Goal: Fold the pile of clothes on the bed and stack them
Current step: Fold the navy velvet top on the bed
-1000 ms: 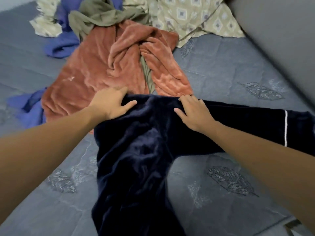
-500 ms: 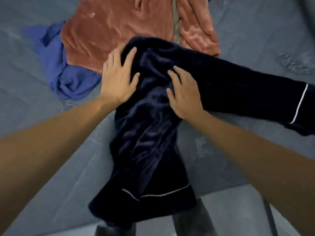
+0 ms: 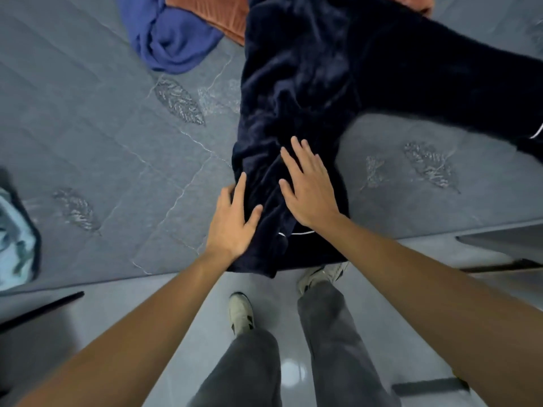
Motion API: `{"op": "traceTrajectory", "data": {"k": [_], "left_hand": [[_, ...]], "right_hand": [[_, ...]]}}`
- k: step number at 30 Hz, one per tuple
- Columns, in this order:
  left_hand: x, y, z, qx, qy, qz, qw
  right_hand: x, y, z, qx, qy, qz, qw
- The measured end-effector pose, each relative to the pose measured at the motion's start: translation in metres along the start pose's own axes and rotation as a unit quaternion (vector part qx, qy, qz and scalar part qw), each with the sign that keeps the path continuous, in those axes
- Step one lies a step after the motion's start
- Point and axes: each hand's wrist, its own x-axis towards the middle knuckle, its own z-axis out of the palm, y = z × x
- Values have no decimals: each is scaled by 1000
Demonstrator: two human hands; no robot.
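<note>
Dark navy velvet trousers [image 3: 308, 83] with thin white piping lie on the grey bed [image 3: 102, 148], one leg running toward me and its hem hanging over the near edge, the other stretching off to the right. My left hand [image 3: 233, 221] lies flat with straight fingers on the left side of the near leg. My right hand [image 3: 308, 186] presses flat on the same leg just beside it. A rust-orange garment [image 3: 217, 16] and a blue garment [image 3: 173, 39] lie at the top of the view.
The bed's near edge [image 3: 117, 277] crosses the middle of the view, with pale floor below it. My legs in grey trousers and light shoes [image 3: 241, 314] stand close to that edge. A pale blue-green cloth [image 3: 14, 239] lies at the far left.
Both hands have slid down the trouser leg from the waist toward the hem near the bed edge. The view has tilted down, so most of the clothes pile has left the frame.
</note>
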Motion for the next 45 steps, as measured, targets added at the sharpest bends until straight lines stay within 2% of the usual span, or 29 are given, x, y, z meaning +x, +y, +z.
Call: {"op": "traceTrajectory", "data": {"k": [4,7,10,12,14,18,21,24,26,29,32,36,38,40,42,45], "left_hand": [[-32,-9,8,-65,1,-23,998],[-47,-16,8,-175,-4,-56,983],[-52,-20,6,-334,-8,-104,937],[-51,-23,6,-404,1,-185,896],[-50,-29,7,-419,-11,-229,879],[-58,-43,4,-433,-55,-201,877],[-67,-44,4,-397,-71,-176,898],[-80,-39,4,-370,-40,-143,917],[-89,-34,3,-366,-8,-102,925],[-100,-29,2,-329,54,-60,941],[-108,-32,9,-278,62,-80,955],[-103,-38,18,-177,33,-137,974],[-99,-37,19,-123,30,-169,977],[-99,-31,18,-16,60,-182,981],[-100,-21,16,102,118,-123,980],[-97,4,13,142,125,55,980]], "right_hand": [[-41,-23,18,96,49,91,990],[-64,-38,22,188,85,168,964],[-82,-39,21,255,89,208,940],[-92,-34,20,277,61,223,933],[-100,-28,19,307,43,229,923],[-111,-21,15,377,33,282,882],[-116,-19,11,394,16,322,861],[-124,-17,-1,400,23,315,860],[-130,-13,-11,363,48,306,879],[-137,-3,-18,242,74,293,922],[-142,11,-15,139,73,300,941],[-144,19,-6,49,73,338,937],[-145,21,-3,35,73,355,931],[-146,21,-4,42,106,362,925],[-145,15,-6,37,163,286,944],[-137,2,-10,5,165,142,976]]}}
